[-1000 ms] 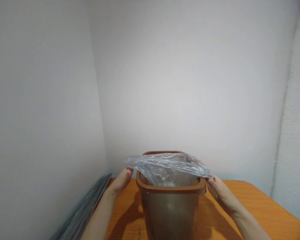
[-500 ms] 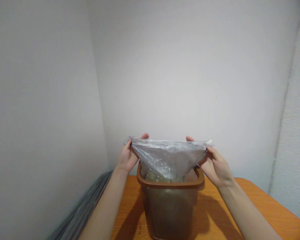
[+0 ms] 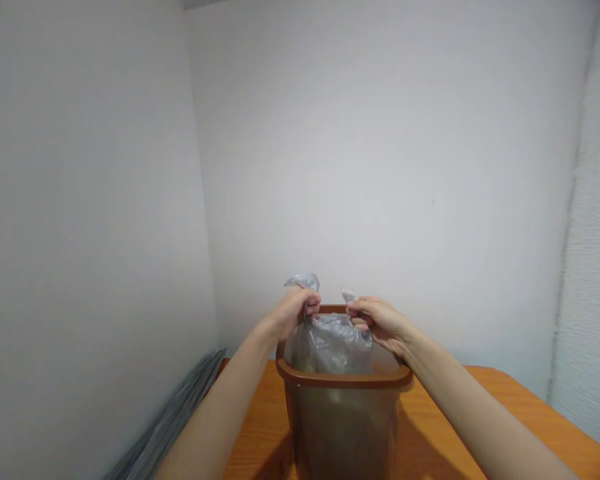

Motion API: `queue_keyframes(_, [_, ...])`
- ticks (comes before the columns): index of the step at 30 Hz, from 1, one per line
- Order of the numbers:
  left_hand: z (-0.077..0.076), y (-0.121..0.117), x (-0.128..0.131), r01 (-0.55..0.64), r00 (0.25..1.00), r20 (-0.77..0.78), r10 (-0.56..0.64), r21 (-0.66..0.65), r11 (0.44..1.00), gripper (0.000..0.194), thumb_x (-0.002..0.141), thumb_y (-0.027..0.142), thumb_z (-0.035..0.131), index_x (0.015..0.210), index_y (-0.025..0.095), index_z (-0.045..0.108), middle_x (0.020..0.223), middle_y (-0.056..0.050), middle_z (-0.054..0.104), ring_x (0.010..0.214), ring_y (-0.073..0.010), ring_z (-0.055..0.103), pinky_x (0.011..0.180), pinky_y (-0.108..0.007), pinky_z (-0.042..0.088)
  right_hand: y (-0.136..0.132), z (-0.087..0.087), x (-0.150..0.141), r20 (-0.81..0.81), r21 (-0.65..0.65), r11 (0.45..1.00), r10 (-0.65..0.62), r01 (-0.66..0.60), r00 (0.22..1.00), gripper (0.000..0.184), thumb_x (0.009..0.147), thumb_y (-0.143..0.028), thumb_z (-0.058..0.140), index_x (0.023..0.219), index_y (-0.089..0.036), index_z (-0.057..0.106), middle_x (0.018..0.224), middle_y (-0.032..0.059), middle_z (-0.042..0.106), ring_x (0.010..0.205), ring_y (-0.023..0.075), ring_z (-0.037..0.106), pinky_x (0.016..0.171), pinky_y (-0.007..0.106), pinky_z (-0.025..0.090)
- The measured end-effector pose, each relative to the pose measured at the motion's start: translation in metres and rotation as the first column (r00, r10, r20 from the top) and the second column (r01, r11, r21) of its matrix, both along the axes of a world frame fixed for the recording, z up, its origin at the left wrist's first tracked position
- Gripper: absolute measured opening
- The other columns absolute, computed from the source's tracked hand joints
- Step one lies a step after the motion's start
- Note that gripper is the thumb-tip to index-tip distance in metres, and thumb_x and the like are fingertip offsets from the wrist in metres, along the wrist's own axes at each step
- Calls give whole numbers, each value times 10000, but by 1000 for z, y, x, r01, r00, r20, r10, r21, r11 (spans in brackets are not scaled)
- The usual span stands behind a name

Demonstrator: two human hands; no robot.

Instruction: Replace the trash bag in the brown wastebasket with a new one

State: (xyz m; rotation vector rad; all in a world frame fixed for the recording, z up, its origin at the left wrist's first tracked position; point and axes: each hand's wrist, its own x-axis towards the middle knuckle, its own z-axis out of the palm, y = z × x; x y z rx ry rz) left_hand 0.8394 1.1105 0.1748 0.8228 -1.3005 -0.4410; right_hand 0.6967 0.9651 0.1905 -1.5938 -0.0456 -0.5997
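Our left hand (image 3: 290,315) and right hand (image 3: 377,325) clamp the bag (image 3: 330,347) above the bin (image 3: 344,380).
Its 2 gathered corners point up, just apart; its body hangs down inside.

And here we are in a tight corner: smooth pale walls (image 3: 380,167) meet on the left, while a rougher textured wall (image 3: 587,233) closes in on the right! Below, an orange wood-grain worktop (image 3: 505,413) runs up to them, with a blurred grey panel (image 3: 170,413) leaning by its left edge, all under soft, even light.
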Motion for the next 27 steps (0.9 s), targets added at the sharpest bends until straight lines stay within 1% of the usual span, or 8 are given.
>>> queue_keyframes(3, [-9, -12, -11, -182, 959, 233, 161, 69, 981, 241, 821, 237, 604, 606, 203, 499, 493, 50, 454, 480, -116, 419, 529, -250, 364, 2, -6, 2, -49, -94, 995, -20, 16, 999, 235, 657, -258, 833, 671, -152, 624, 599, -29, 557, 524, 70, 480, 479, 177, 396])
queue_keyframes(6, [-15, -20, -20, -308, 860, 434, 269, 22, 951, 172, 836, 213, 589, 665, 195, 585, 614, 3, 591, 642, -174, 548, 689, -299, 429, 10, -8, -2, -77, -203, 978, 26, -41, 997, 274, 659, -350, 860, 754, -159, 688, 694, 7, 649, 667, 128, 570, 654, 249, 475])
queue_keyframes(9, [-15, -20, -25, -344, 764, 569, 305, -40, 938, 74, 814, 168, 584, 807, 194, 653, 873, -50, 692, 909, -243, 607, 890, -348, 421, 13, -8, -1, -82, -296, 954, 31, -54, 996, 337, 612, -405, 894, 761, -163, 713, 722, 26, 690, 763, 180, 598, 776, 318, 470])
queue_keyframes(13, [-17, -19, -21, -352, 709, 634, 309, -61, 934, 146, 821, 224, 618, 963, 193, 637, 1044, -89, 682, 1019, -281, 586, 986, -412, 395, 5, -11, 5, -56, -315, 948, -61, 40, 997, 438, 624, -571, 840, 664, -156, 708, 600, 12, 651, 625, 159, 539, 688, 315, 428])
queue_keyframes(17, [-21, -22, -14, -297, 762, 603, 238, -2, 955, 430, 697, 208, 758, 1083, 190, 571, 1108, -79, 648, 1060, -266, 576, 974, -401, 427, -5, -13, 8, 26, -253, 959, -124, 127, 992, 503, 594, -640, 823, 638, -155, 698, 609, 25, 658, 584, 139, 507, 621, 290, 378])
queue_keyframes(21, [-23, -27, -6, -156, 859, 508, 64, 141, 977, 515, 660, 282, 810, 1074, 177, 522, 894, -19, 640, 776, -174, 614, 706, -293, 491, -11, -11, 6, 137, -153, 970, -167, 187, 977, 523, 569, -623, 839, 805, -167, 737, 687, 31, 673, 641, 155, 529, 640, 292, 388])
queue_keyframes(24, [-22, -27, 0, -119, 903, 429, 24, 196, 973, 402, 645, 310, 816, 921, 167, 561, 732, 24, 590, 639, -124, 533, 595, -238, 412, -10, -8, -2, 222, -119, 970, -184, 214, 958, 474, 613, -603, 822, 823, -194, 707, 718, 8, 637, 655, 145, 502, 627, 279, 376])
queue_keyframes(27, [-20, -25, 2, -120, 937, 346, 54, 174, 977, 197, 737, 321, 710, 802, 158, 621, 710, 3, 587, 648, -122, 494, 596, -244, 362, -1, -4, -14, 268, -171, 971, -118, 167, 956, 356, 737, -548, 754, 751, -204, 664, 786, 8, 611, 697, 145, 503, 645, 275, 385])
